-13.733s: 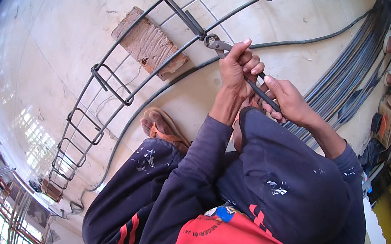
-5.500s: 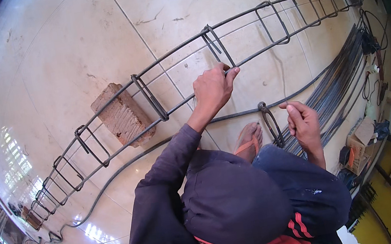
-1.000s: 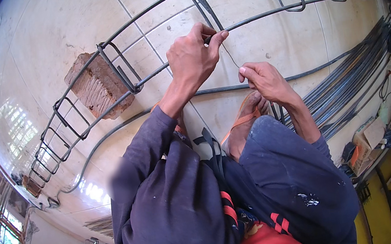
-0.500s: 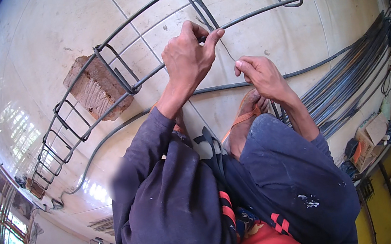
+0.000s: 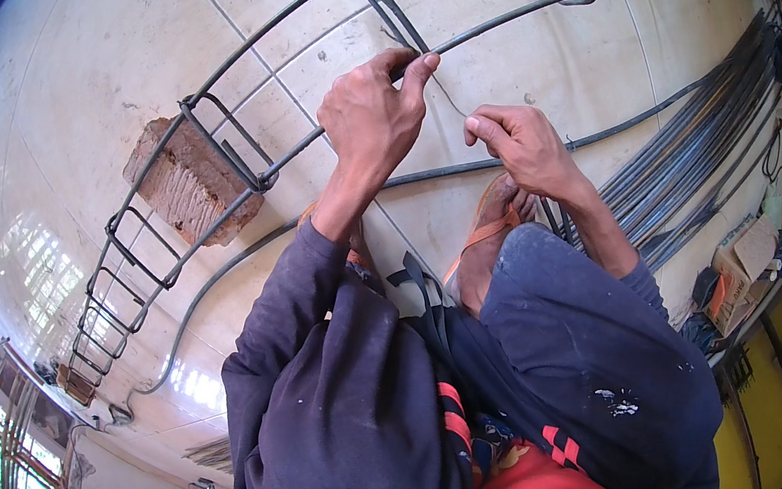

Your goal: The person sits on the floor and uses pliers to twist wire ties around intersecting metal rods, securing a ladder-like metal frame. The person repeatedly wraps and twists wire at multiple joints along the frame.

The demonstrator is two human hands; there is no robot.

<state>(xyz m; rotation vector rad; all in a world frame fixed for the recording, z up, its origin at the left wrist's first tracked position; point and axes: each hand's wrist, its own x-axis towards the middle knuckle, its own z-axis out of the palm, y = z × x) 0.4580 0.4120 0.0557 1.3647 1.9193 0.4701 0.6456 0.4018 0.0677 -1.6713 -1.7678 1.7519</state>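
Note:
A long rebar cage (image 5: 519,17) of dark steel bars with rectangular stirrups stretches in an arc across the tiled floor. My left hand (image 5: 374,113) is closed round its nearer long bar, where a doubled stirrup (image 5: 384,5) meets it. The fingertips behind the bar are hidden. From that joint a thin tie wire (image 5: 447,96) runs down and to the right. My right hand (image 5: 526,145) is closed, pinching the wire's other end between thumb and bent forefinger. A short stretch of wire spans the gap between the hands.
A rough brick (image 5: 192,181) lies under the cage on the left. Behind my right hand a black hose or bar (image 5: 441,173) curves over the floor. Many loose steel rods (image 5: 690,149) lie bundled at right, near a cardboard box (image 5: 746,264). My sandalled feet are close below.
The whole view has shifted slightly. My left fingers sit a little tighter around the bar, while the right hand keeps its pinch on the wire in nearly the same place.

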